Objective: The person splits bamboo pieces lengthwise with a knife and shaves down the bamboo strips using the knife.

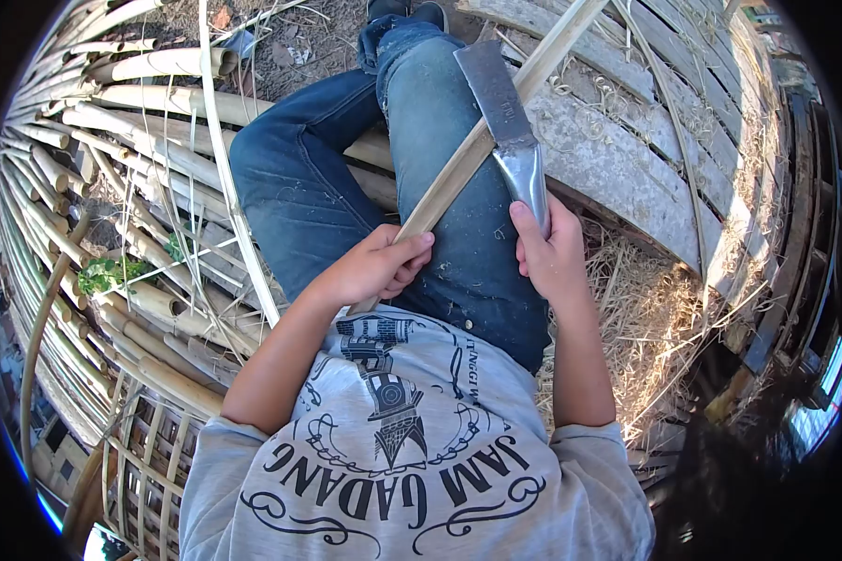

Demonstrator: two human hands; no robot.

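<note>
My left hand [385, 265] is closed round the lower part of a long bamboo strip [451, 180], which runs up and to the right across my jeans. In my right hand [549, 245] is the metal handle of a broad-bladed knife [498, 96], its fingers wrapped round it and the thumb lying along it. The blade points up and a little left, and its lower part meets the strip above my thigh. From this view I cannot tell whether the edge is cutting in.
Many bamboo poles [159, 101] lie piled at the left, with a thin pale strip [217, 140] upright before them. Worn wooden planks [617, 140] are at the upper right. Shavings [627, 323] cover the ground by my right arm. A woven bamboo basket [150, 458] is at lower left.
</note>
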